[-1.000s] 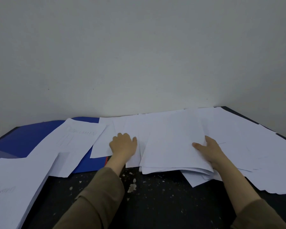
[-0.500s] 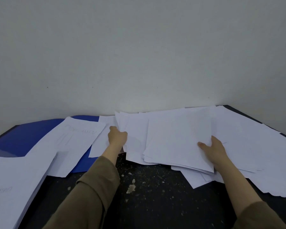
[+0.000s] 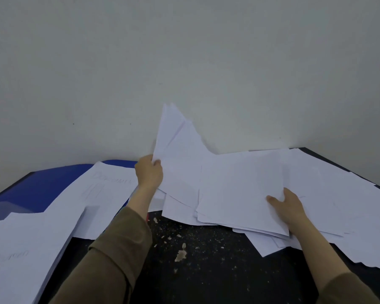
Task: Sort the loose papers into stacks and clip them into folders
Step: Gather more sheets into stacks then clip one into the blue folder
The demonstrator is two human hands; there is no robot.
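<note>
Paper is spread over most of the dark table (image 3: 206, 270): a loose heap of white sheets (image 3: 239, 194) in front of me and out to the right, a squared-up stack (image 3: 20, 249) at my near left, and a printed sheet (image 3: 101, 189) lying across the blue folder (image 3: 42, 185) at the far left.

My left hand (image 3: 148, 174) is pinching the left edge of a few sheets, thumb on the near face and fingers behind, and that bunch of lifted sheets (image 3: 175, 145) stands up tilted against the wall (image 3: 184, 62). My right hand (image 3: 288, 208) lies flat and spread on the heap, thumb on the top sheet, pressing it down near its right corner.

These sheets will be light and limp. Held by one edge they flop, as the raised corner shows, and they slide easily over one another, so I judge a firm pinch close to a corner, with the other hand steadying the heap, is the way to peel a few off. Support from below would keep them from creasing. Crumbs and specks (image 3: 180, 254) litter the bare tabletop between my sleeves, so I would rather not drag paper through there.
</note>
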